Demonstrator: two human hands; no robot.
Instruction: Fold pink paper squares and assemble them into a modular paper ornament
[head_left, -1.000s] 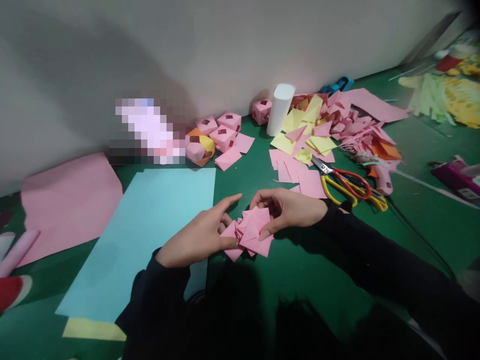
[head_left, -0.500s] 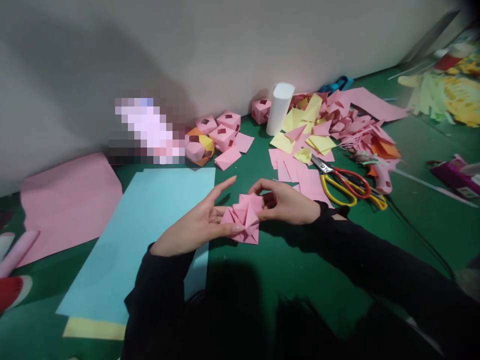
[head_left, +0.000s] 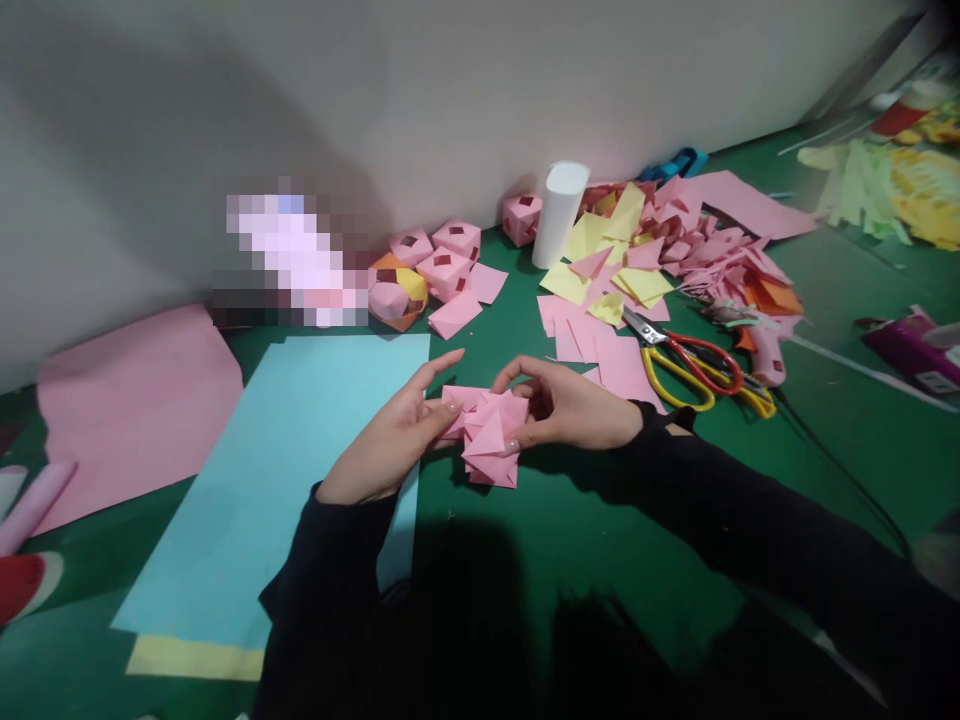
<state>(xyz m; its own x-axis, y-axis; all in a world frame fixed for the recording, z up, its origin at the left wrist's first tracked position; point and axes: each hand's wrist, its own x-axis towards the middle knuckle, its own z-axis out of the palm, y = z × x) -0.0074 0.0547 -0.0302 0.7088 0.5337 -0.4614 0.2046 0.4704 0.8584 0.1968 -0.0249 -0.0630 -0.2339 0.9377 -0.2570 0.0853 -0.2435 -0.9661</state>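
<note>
Between my two hands is a folded pink paper piece [head_left: 491, 435], made of several interlocked flaps and held just above the green table. My left hand [head_left: 401, 425] pinches its left side between thumb and fingers, with the index finger stretched out. On the right edge, my right hand [head_left: 570, 402] grips the paper with thumb and bent fingers. The fingertips beneath the paper are partly hidden. Behind the hands sit several finished pink paper cubes [head_left: 448, 272] with square holes, and an orange and yellow folded paper piece [head_left: 405, 290].
A blue paper sheet [head_left: 300, 430] lies left, beside a large pink sheet [head_left: 142, 410]. To the right are scissors [head_left: 679, 365], a pink glue gun [head_left: 766, 355] with a cord, and a heap of folded pink paper [head_left: 705, 250]. A white cylinder [head_left: 560, 215] stands near the wall.
My left thumb has shifted up and left along the folded pink paper piece. Its flaps spread wider to the left, and my right thumb now presses on its front.
</note>
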